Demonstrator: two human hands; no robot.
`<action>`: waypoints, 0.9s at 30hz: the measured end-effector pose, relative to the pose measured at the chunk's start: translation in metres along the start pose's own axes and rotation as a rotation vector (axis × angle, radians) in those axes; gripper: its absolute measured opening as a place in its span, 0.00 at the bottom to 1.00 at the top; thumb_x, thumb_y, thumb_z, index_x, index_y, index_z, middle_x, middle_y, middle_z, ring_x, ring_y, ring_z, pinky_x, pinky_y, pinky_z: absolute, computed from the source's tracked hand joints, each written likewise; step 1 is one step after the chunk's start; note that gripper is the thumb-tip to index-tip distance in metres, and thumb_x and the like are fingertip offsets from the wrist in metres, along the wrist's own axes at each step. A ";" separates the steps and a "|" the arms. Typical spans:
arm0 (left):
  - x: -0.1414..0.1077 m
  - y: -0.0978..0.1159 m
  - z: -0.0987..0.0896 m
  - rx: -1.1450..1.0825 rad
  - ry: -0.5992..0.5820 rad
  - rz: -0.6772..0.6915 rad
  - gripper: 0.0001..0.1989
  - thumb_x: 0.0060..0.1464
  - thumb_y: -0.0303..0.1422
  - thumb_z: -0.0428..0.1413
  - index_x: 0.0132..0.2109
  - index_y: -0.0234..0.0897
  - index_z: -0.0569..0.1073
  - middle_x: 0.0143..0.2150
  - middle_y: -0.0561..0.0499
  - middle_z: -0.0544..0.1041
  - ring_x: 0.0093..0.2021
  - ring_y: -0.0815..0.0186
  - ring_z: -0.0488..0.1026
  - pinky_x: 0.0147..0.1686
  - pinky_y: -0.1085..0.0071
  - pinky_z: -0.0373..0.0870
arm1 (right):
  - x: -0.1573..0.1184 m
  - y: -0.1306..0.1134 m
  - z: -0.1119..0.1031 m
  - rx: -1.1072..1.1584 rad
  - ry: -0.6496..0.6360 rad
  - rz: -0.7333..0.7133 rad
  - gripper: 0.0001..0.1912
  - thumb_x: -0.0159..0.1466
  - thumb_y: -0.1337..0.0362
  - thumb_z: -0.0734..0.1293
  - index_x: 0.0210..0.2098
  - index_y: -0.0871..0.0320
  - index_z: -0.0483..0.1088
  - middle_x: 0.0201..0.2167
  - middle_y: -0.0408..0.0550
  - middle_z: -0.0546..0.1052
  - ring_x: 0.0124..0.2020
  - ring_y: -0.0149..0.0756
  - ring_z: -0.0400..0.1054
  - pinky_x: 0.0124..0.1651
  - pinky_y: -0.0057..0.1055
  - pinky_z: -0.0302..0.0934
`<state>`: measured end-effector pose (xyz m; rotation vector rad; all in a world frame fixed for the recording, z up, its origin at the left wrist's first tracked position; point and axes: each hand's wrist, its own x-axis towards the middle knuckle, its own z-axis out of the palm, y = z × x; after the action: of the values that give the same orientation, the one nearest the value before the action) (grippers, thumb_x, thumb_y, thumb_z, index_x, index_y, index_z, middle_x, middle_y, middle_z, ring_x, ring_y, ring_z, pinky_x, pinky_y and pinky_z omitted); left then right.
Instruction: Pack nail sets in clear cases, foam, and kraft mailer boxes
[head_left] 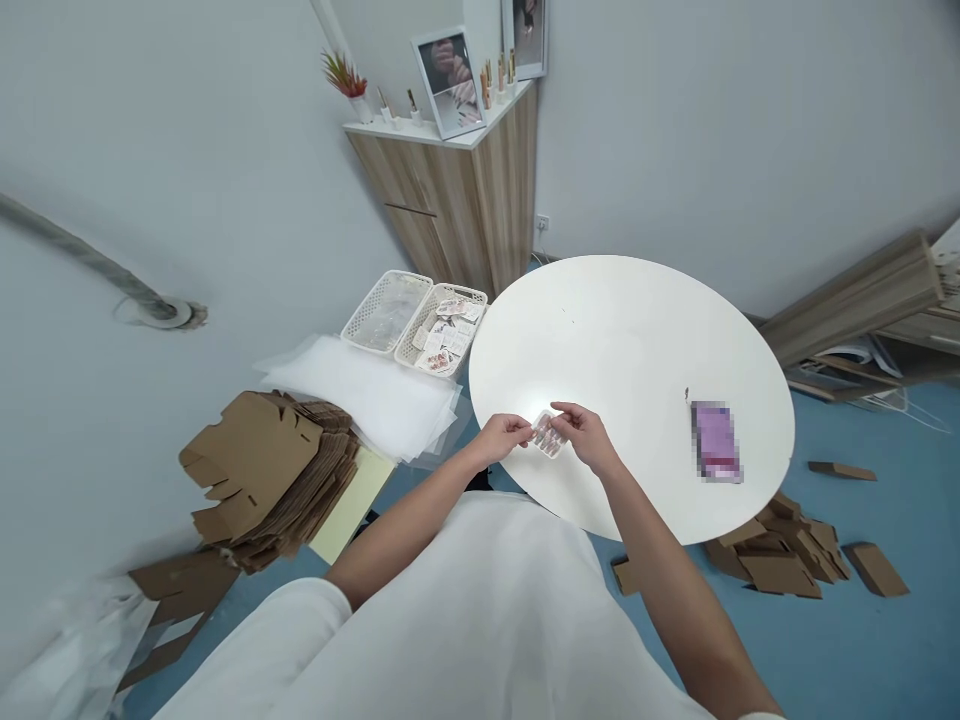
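Observation:
A small clear tray (550,436) with pinkish pieces in it is held over the near left edge of the round white table (615,350). My left hand (504,437) pinches its left side between thumb and fingers. On the tray's right side, my right hand (583,432) grips the upper right edge, its fingers over part of the pieces. What the pieces are is too small to tell for sure. A pixelated purple item (716,441) lies on the right part of the table.
Two white baskets stand left of the table, one with cards and packets (446,335). Beside them are white sheets (360,385) and stacked flat cardboard (259,465). Brown boxes (784,560) lie on the floor at right. A wooden cabinet (450,190) stands behind.

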<state>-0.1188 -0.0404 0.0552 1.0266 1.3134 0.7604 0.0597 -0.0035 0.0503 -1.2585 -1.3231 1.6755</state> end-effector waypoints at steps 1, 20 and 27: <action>-0.001 -0.003 -0.001 -0.033 -0.010 -0.025 0.12 0.43 0.39 0.57 0.29 0.33 0.73 0.24 0.53 0.72 0.27 0.70 0.69 0.31 0.73 0.62 | 0.000 0.001 0.001 0.009 0.011 0.005 0.23 0.50 0.55 0.68 0.43 0.58 0.68 0.26 0.45 0.74 0.29 0.34 0.68 0.36 0.34 0.62; -0.007 -0.030 -0.002 -0.218 0.353 -0.002 0.17 0.43 0.39 0.58 0.40 0.34 0.72 0.30 0.50 0.75 0.30 0.68 0.72 0.36 0.70 0.66 | -0.009 0.023 0.027 0.126 0.115 0.087 0.22 0.48 0.51 0.68 0.38 0.58 0.66 0.22 0.42 0.71 0.28 0.35 0.70 0.41 0.38 0.62; -0.005 -0.040 -0.008 0.031 0.330 0.081 0.24 0.43 0.32 0.58 0.50 0.35 0.68 0.35 0.50 0.73 0.33 0.70 0.71 0.39 0.70 0.68 | 0.004 0.034 0.032 0.087 0.154 0.110 0.23 0.49 0.51 0.68 0.39 0.57 0.62 0.24 0.42 0.72 0.27 0.35 0.69 0.38 0.36 0.61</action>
<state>-0.1312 -0.0590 0.0209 1.0130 1.5748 1.0051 0.0304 -0.0202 0.0177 -1.3999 -1.0967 1.6557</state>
